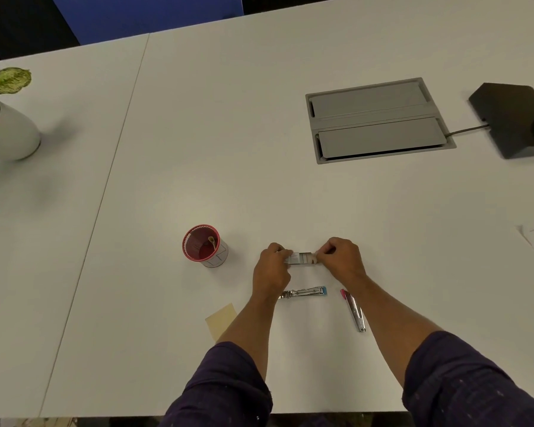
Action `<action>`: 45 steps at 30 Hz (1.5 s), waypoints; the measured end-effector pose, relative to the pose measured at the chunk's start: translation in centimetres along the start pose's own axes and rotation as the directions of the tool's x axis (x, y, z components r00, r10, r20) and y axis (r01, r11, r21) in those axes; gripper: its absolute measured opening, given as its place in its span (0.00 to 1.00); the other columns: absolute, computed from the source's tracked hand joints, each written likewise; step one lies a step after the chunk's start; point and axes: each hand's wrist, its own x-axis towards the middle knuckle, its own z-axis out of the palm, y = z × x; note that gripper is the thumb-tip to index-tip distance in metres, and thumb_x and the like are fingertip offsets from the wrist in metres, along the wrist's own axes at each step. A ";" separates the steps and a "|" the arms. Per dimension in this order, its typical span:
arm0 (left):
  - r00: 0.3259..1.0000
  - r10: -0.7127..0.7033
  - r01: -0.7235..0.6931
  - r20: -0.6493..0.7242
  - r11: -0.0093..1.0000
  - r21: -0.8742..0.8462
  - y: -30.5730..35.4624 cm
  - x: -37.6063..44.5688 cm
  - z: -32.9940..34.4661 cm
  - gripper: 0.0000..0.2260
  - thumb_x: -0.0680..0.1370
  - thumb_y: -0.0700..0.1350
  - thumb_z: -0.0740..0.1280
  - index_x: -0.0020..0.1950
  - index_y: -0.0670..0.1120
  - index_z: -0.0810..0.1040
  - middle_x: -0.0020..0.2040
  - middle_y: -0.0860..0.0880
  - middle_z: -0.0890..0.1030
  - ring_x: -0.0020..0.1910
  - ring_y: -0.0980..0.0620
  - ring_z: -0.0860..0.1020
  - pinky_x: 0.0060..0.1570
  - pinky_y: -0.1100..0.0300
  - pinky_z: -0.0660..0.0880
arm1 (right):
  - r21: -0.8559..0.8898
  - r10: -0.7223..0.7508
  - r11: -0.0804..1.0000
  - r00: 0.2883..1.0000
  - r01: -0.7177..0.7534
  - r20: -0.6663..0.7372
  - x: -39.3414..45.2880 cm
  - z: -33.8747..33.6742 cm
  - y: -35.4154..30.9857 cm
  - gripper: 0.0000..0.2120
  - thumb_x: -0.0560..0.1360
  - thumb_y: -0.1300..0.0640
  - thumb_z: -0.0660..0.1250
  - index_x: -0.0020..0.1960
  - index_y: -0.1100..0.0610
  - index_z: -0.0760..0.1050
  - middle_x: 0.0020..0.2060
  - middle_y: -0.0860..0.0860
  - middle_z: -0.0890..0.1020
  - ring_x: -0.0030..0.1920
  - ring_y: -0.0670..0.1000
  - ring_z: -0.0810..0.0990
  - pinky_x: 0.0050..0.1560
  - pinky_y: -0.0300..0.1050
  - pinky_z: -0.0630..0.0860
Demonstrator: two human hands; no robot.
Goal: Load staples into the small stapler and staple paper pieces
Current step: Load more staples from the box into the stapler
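A small white box (300, 259), judged to be the staple box, is held just above the bench (259, 149) between both hands, near its front edge. The left hand (272, 266) has its fingers curled round the box's left end, and the right hand (341, 257) pinches the right end, so each grip is closed on the box with nothing else held. The step in hand is judged to be the opening of the box so that a strip of staples can be drawn out; loading has not yet begun. Two small staplers lie unheld on the bench just nearer the person: one with a blue end (304, 293) lies crosswise below the box, and one with a pink end (353, 309) lies lengthwise beside the right forearm; whether either is already opened for loading cannot be told. A yellowish paper piece (221, 318) lies partly hidden by the left forearm. For the next move, a fine pull at the box's end would be called for, then a strip must be lifted out unbroken and a stapler taken up. Dark print is seen on the box's label, but it is too small and blurred to be read; no brand can be made out anywhere.
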 end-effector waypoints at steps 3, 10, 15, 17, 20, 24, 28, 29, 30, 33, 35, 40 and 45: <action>1.000 -0.002 0.002 0.000 1.000 0.008 0.2 0.0 -0.2 0.18 0.75 0.35 0.67 0.62 0.49 0.81 0.55 0.52 0.76 0.53 0.49 0.75 0.43 0.52 0.79 | 0.065 -0.023 0.998 1.000 0.023 0.009 -0.1 -0.4 0.2 0.05 0.67 0.64 0.77 0.40 0.59 0.81 0.35 0.48 0.83 0.34 0.45 0.79 0.36 0.27 0.72; 1.000 -0.022 0.022 -0.001 1.000 0.015 0.4 -0.2 -0.4 0.19 0.74 0.35 0.68 0.62 0.50 0.81 0.55 0.52 0.75 0.51 0.50 0.75 0.40 0.56 0.77 | 0.052 0.028 0.998 0.997 -0.032 0.071 -0.6 0.0 0.9 0.03 0.71 0.62 0.75 0.42 0.56 0.85 0.35 0.49 0.84 0.36 0.44 0.80 0.38 0.29 0.73; 0.999 -0.036 0.037 0.014 0.999 -0.014 0.4 -0.1 -0.4 0.20 0.73 0.34 0.67 0.63 0.49 0.80 0.55 0.52 0.73 0.50 0.51 0.76 0.40 0.56 0.77 | 0.117 0.062 0.990 0.993 -0.074 0.102 -1.2 0.4 0.6 0.01 0.72 0.61 0.75 0.43 0.58 0.84 0.33 0.52 0.84 0.31 0.45 0.81 0.31 0.27 0.72; 0.999 -0.041 0.041 0.018 0.999 -0.027 0.3 -0.1 -0.4 0.20 0.74 0.34 0.67 0.63 0.49 0.80 0.55 0.51 0.73 0.50 0.51 0.76 0.41 0.56 0.78 | 0.118 0.065 0.990 0.991 -0.078 0.113 -1.3 0.7 0.2 0.01 0.72 0.61 0.75 0.43 0.58 0.84 0.33 0.53 0.85 0.31 0.46 0.82 0.32 0.30 0.75; 0.999 -0.043 0.043 0.017 0.998 -0.036 0.2 -0.1 -0.3 0.21 0.73 0.33 0.67 0.64 0.49 0.80 0.55 0.51 0.73 0.50 0.50 0.77 0.45 0.53 0.79 | 0.083 0.087 0.992 0.990 -0.097 0.113 -1.1 1.2 -0.1 0.02 0.72 0.61 0.75 0.42 0.58 0.83 0.32 0.52 0.84 0.31 0.46 0.83 0.34 0.33 0.76; 1.000 -0.022 0.022 0.002 1.000 0.005 0.2 0.0 -0.4 0.20 0.74 0.36 0.69 0.64 0.50 0.81 0.54 0.50 0.76 0.47 0.48 0.78 0.47 0.53 0.78 | 0.039 0.106 0.993 0.989 -0.110 0.103 -1.0 1.4 -0.3 0.03 0.72 0.61 0.74 0.40 0.58 0.82 0.31 0.50 0.83 0.30 0.45 0.83 0.31 0.30 0.74; 1.000 0.016 -0.016 0.008 0.999 0.044 0.2 0.0 -0.6 0.18 0.76 0.38 0.69 0.64 0.50 0.81 0.54 0.49 0.76 0.46 0.47 0.78 0.47 0.54 0.78 | 0.044 0.146 0.988 0.984 -0.151 0.099 -0.9 1.8 -0.6 0.02 0.71 0.62 0.74 0.40 0.59 0.82 0.32 0.51 0.84 0.31 0.47 0.83 0.31 0.33 0.76; 1.000 0.023 -0.023 0.015 0.999 0.049 0.1 0.1 -0.6 0.18 0.76 0.38 0.69 0.65 0.49 0.80 0.54 0.49 0.76 0.47 0.47 0.78 0.46 0.54 0.78 | 0.053 0.151 0.986 0.984 -0.156 0.098 -0.9 1.8 -0.7 0.02 0.71 0.62 0.74 0.40 0.59 0.82 0.32 0.51 0.84 0.31 0.48 0.83 0.33 0.35 0.78; 0.999 0.027 -0.028 0.021 0.998 0.051 0.1 0.1 -0.6 0.18 0.76 0.38 0.69 0.65 0.49 0.80 0.54 0.48 0.75 0.47 0.47 0.78 0.46 0.55 0.77 | 0.060 0.153 0.985 0.984 -0.159 0.095 -0.8 1.9 -0.7 0.02 0.71 0.63 0.74 0.40 0.59 0.82 0.32 0.52 0.84 0.31 0.48 0.83 0.34 0.37 0.79; 0.999 0.031 -0.033 0.029 0.998 0.049 0.3 0.2 -0.7 0.17 0.77 0.37 0.67 0.65 0.49 0.80 0.54 0.48 0.75 0.48 0.47 0.78 0.44 0.53 0.78 | 0.064 0.164 0.983 0.982 -0.171 0.097 -0.7 2.2 -0.9 0.02 0.71 0.62 0.75 0.41 0.59 0.82 0.32 0.52 0.84 0.31 0.47 0.83 0.34 0.37 0.79; 0.999 0.033 -0.035 0.031 0.999 0.039 0.5 0.3 -0.7 0.16 0.77 0.37 0.67 0.64 0.48 0.80 0.54 0.48 0.75 0.48 0.47 0.78 0.44 0.52 0.79 | 0.065 0.161 0.984 0.981 -0.169 0.107 -0.6 2.6 -1.1 0.02 0.71 0.62 0.75 0.40 0.58 0.83 0.33 0.51 0.85 0.34 0.49 0.84 0.40 0.42 0.83; 1.000 0.000 0.000 0.005 1.000 0.004 1.0 0.4 -0.6 0.12 0.76 0.37 0.67 0.58 0.46 0.81 0.53 0.48 0.76 0.47 0.47 0.79 0.43 0.52 0.78 | 0.066 0.120 0.990 0.986 -0.128 0.116 -0.3 3.1 -1.5 0.03 0.71 0.59 0.75 0.40 0.53 0.83 0.35 0.50 0.85 0.39 0.51 0.85 0.46 0.49 0.84; 1.000 -0.015 0.016 -0.010 1.000 0.009 1.1 0.5 -0.9 0.15 0.77 0.37 0.65 0.62 0.46 0.80 0.57 0.49 0.78 0.52 0.47 0.78 0.44 0.58 0.75 | 0.080 0.090 0.992 0.989 -0.100 0.122 0.0 2.9 -1.6 0.03 0.73 0.59 0.75 0.46 0.57 0.85 0.39 0.52 0.87 0.40 0.51 0.86 0.47 0.47 0.84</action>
